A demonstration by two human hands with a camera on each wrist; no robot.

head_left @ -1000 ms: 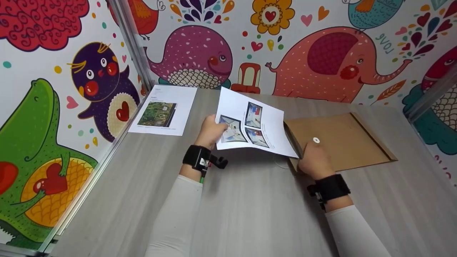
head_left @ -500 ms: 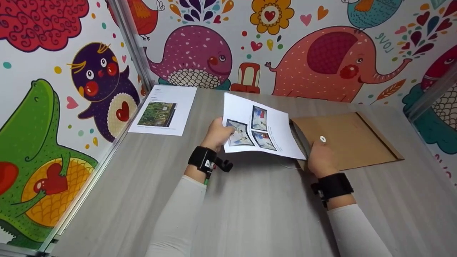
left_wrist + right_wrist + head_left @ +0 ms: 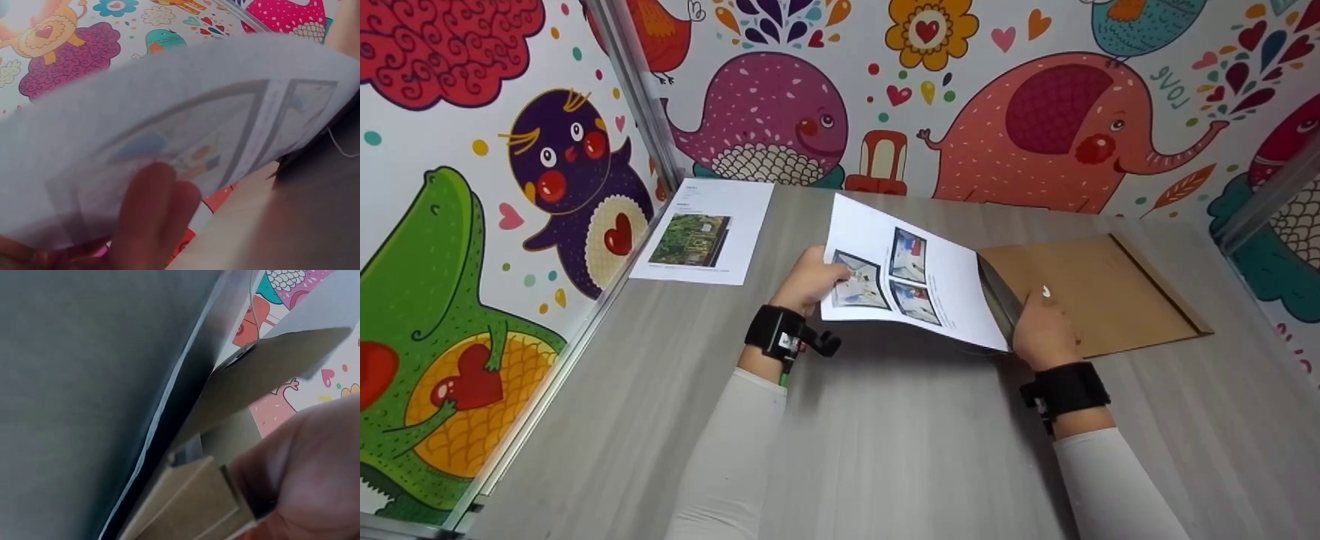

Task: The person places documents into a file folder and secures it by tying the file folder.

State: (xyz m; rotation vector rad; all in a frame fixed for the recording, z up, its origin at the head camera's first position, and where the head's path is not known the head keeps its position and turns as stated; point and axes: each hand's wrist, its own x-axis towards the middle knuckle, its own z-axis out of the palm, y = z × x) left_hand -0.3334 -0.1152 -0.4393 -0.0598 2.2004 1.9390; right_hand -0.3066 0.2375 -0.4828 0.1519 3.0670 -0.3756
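Note:
My left hand (image 3: 814,281) pinches the left edge of a white printed sheet (image 3: 870,225), its thumb on top beside one of the pictures. In the left wrist view the sheet's underside (image 3: 129,101) shows, with fingers (image 3: 149,208) against it. My right hand (image 3: 1046,330) grips the open end of a brown cardboard envelope (image 3: 1110,292), thumb near its white button. The sheet is raised and tilted, its right edge at the envelope's mouth. In the right wrist view, the bent cardboard of the envelope (image 3: 194,503) lies beside my palm.
A second printed sheet (image 3: 705,199) with a garden picture lies at the table's back left. Both sheets and envelope are over a grey wood-grain table (image 3: 870,450). Cartoon-printed walls (image 3: 877,97) stand behind and left. A thin string (image 3: 253,309) hangs by the envelope flap.
The envelope and my right hand have moved slightly right, and my thumb now covers part of the button. The sheet's near right corner has moved right and closer to me.

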